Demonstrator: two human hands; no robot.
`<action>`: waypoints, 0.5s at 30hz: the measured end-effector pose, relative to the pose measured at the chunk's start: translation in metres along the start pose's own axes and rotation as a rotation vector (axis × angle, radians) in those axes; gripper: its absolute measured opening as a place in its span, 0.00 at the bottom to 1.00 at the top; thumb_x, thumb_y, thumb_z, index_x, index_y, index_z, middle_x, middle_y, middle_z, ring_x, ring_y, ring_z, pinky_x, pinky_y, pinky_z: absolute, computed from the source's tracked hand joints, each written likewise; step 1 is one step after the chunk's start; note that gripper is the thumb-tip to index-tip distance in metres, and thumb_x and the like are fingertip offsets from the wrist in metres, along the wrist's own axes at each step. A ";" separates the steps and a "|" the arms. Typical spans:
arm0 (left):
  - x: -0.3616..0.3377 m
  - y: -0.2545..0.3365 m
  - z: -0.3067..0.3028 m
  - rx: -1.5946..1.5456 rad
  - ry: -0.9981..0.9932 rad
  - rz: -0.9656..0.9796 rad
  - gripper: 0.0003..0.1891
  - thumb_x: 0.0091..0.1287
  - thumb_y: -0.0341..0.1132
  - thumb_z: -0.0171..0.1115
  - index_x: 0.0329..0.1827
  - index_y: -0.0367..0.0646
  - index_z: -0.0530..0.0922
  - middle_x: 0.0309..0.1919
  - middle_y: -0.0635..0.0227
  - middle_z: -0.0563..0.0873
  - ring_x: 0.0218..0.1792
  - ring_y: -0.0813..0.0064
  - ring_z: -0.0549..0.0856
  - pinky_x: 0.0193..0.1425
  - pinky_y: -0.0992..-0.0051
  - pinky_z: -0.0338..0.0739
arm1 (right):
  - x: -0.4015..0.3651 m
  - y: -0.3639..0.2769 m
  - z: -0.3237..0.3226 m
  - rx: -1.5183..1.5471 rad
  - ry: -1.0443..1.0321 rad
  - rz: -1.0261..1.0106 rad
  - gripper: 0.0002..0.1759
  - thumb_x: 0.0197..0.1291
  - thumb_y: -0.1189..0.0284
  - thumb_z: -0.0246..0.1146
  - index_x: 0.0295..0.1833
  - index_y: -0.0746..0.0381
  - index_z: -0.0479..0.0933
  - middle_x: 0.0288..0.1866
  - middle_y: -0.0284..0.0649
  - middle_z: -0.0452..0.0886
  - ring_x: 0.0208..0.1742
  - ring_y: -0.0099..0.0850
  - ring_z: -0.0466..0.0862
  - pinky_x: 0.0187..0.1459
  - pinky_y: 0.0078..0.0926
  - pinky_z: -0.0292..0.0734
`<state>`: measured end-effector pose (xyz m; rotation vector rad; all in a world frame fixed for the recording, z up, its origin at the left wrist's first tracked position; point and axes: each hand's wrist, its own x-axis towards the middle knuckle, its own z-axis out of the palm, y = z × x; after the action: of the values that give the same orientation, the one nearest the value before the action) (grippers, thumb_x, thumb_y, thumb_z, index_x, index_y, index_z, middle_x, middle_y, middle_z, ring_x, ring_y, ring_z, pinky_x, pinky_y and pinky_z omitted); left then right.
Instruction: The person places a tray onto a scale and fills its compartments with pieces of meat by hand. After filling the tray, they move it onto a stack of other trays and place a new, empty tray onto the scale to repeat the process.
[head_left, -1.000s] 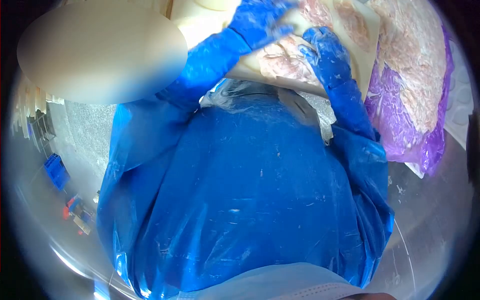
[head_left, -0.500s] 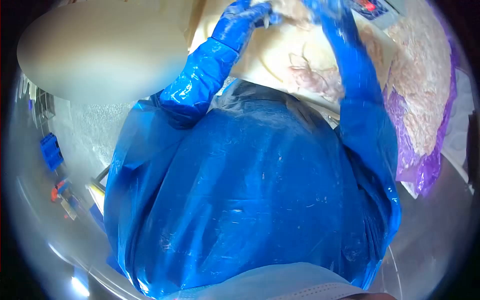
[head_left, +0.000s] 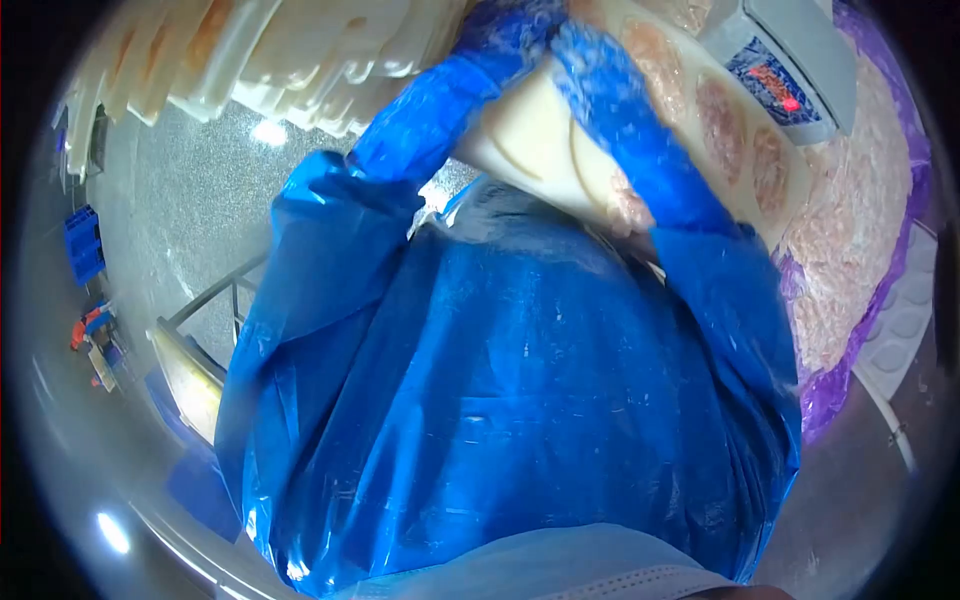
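My left hand (head_left: pixel 512 38), in a blue glove, is at the top edge of view with its fingers curled toward the other hand. Close against it is my right hand (head_left: pixel 597 78), its blue glove smeared with pale meat bits, fingers bent inward. What lies between the two hands is hidden. Under them is a white mould tray (head_left: pixel 515 140) with oval hollows. Pinkish minced meat (head_left: pixel 720 130) fills several hollows on the right. A loose lump of minced meat (head_left: pixel 628 208) shows at the tray's near edge, partly behind my right forearm.
A grey scale (head_left: pixel 800 60) with a red display stands at the upper right. Beyond the tray, a large heap of minced meat (head_left: pixel 850 230) lies on a purple plastic bag (head_left: pixel 838 400). Stacked white trays (head_left: pixel 310 50) fill the upper left. A blue crate (head_left: pixel 84 245) is far left.
My hands have come together, the right one moving left. The minced meat that showed between them is hidden now. The scale and filled hollows are more in view; a large blurred patch at upper left is gone.
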<state>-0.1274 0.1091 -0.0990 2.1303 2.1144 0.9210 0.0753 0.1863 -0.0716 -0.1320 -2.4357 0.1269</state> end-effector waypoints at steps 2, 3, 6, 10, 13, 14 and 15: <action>0.000 0.001 -0.011 0.044 0.014 0.057 0.17 0.69 0.35 0.54 0.59 0.49 0.81 0.58 0.60 0.83 0.65 0.56 0.78 0.72 0.57 0.69 | 0.001 -0.017 -0.022 -0.025 -0.238 0.143 0.27 0.68 0.61 0.62 0.70 0.58 0.74 0.70 0.47 0.76 0.71 0.39 0.75 0.75 0.46 0.60; -0.004 0.003 -0.016 0.027 0.019 0.076 0.16 0.70 0.36 0.54 0.58 0.49 0.81 0.60 0.59 0.82 0.67 0.58 0.76 0.73 0.58 0.68 | 0.000 -0.017 -0.018 -0.069 -0.270 0.159 0.31 0.68 0.57 0.60 0.73 0.58 0.70 0.73 0.46 0.73 0.76 0.39 0.69 0.78 0.45 0.55; 0.013 0.013 -0.022 0.039 0.082 0.049 0.17 0.69 0.37 0.54 0.59 0.47 0.81 0.62 0.58 0.81 0.69 0.60 0.75 0.74 0.60 0.68 | 0.021 -0.015 -0.015 -0.086 -0.269 0.278 0.31 0.70 0.57 0.59 0.74 0.59 0.70 0.75 0.45 0.71 0.78 0.38 0.66 0.78 0.45 0.54; 0.014 0.007 -0.021 0.157 -0.042 -0.053 0.19 0.69 0.36 0.55 0.62 0.46 0.80 0.63 0.57 0.80 0.68 0.59 0.76 0.75 0.60 0.67 | 0.004 -0.029 -0.026 -0.034 -0.279 0.239 0.35 0.71 0.57 0.58 0.79 0.56 0.61 0.77 0.47 0.67 0.78 0.42 0.65 0.79 0.47 0.52; 0.007 0.004 -0.013 0.301 0.028 -0.030 0.18 0.68 0.37 0.56 0.59 0.47 0.82 0.59 0.59 0.84 0.65 0.59 0.78 0.73 0.59 0.68 | 0.013 -0.021 -0.026 -0.028 -0.273 0.240 0.32 0.72 0.58 0.56 0.78 0.56 0.63 0.76 0.44 0.70 0.76 0.42 0.68 0.79 0.48 0.52; 0.005 0.000 -0.009 0.362 0.196 0.029 0.17 0.67 0.37 0.57 0.56 0.47 0.83 0.58 0.59 0.85 0.64 0.58 0.79 0.73 0.59 0.69 | 0.018 -0.016 -0.022 -0.026 -0.204 0.250 0.31 0.72 0.59 0.56 0.77 0.55 0.64 0.76 0.43 0.70 0.76 0.43 0.68 0.79 0.48 0.51; 0.008 -0.005 -0.007 0.362 0.190 0.026 0.17 0.67 0.37 0.57 0.56 0.47 0.83 0.58 0.59 0.85 0.64 0.58 0.79 0.73 0.59 0.69 | 0.031 -0.014 -0.023 0.051 -0.091 0.204 0.28 0.72 0.64 0.56 0.75 0.56 0.68 0.75 0.42 0.72 0.74 0.43 0.70 0.78 0.47 0.53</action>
<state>-0.1352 0.1139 -0.0921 2.3144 2.5218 0.8244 0.0657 0.1781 -0.0324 -0.3595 -2.5028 0.2916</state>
